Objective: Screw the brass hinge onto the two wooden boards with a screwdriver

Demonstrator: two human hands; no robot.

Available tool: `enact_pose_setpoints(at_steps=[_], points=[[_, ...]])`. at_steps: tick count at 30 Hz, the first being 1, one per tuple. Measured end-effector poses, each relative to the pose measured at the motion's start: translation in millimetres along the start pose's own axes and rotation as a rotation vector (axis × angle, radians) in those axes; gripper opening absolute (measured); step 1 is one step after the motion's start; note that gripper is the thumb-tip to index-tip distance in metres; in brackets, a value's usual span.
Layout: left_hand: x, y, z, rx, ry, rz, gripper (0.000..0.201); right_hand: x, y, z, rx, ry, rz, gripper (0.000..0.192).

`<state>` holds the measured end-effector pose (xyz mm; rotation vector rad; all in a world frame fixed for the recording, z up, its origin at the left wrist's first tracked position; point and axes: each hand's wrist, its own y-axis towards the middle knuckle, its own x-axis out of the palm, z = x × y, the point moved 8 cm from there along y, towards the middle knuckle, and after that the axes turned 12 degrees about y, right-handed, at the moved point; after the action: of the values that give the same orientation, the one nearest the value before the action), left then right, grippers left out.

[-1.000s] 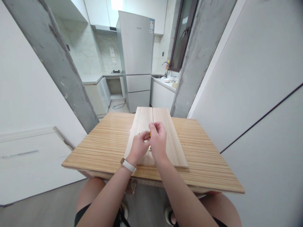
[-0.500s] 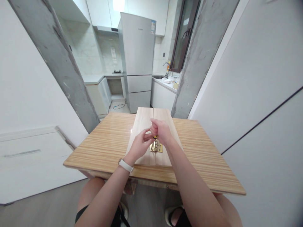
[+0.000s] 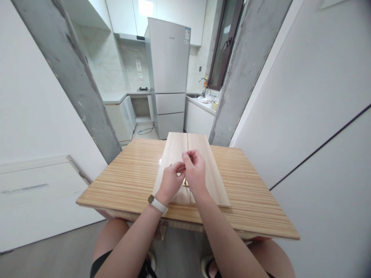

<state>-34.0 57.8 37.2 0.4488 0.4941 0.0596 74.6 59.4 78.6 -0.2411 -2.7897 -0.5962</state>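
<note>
Hands meet over a brass hinge on paired boards

Boards (image 3: 203, 162) of pale, smooth-grained wood lie side by side, flat and rectangular, a thin dark seam running between them toward 12 o'clock. A small brass hinge (image 3: 185, 183), shiny and yellow, sits on that seam near the boards' near end; only a sliver shows under the fingers. The left hand (image 3: 171, 181), a white watch band at its wrist, curls its fingers at the hinge's 9 o'clock side. The right hand (image 3: 194, 172) is clenched above the hinge, fingertips pinched together; what it grips cannot be told. The two hands touch. Beneath lies a table (image 3: 127, 181) of glossy, striped laminated wood with rounded corners.
</note>
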Motion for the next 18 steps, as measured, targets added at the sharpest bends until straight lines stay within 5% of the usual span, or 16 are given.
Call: enact_pose_setpoints(at_steps=[6,9,18], points=[[-3.2,-6.3,10.0,-0.019,0.185,0.073,0.012,-1.2,-13.4,-2.0,-0.024,-0.047,0.212,0.032],[-2.4,-2.3,5.2,-0.024,0.147,0.035,0.015,-1.2,2.6,9.3,0.048,0.011,0.175,0.048],[15.2,10.1,-2.2,0.03,-0.448,-0.269,0.046,32.7,28.5,19.2,0.507,0.312,-0.67,0.062]])
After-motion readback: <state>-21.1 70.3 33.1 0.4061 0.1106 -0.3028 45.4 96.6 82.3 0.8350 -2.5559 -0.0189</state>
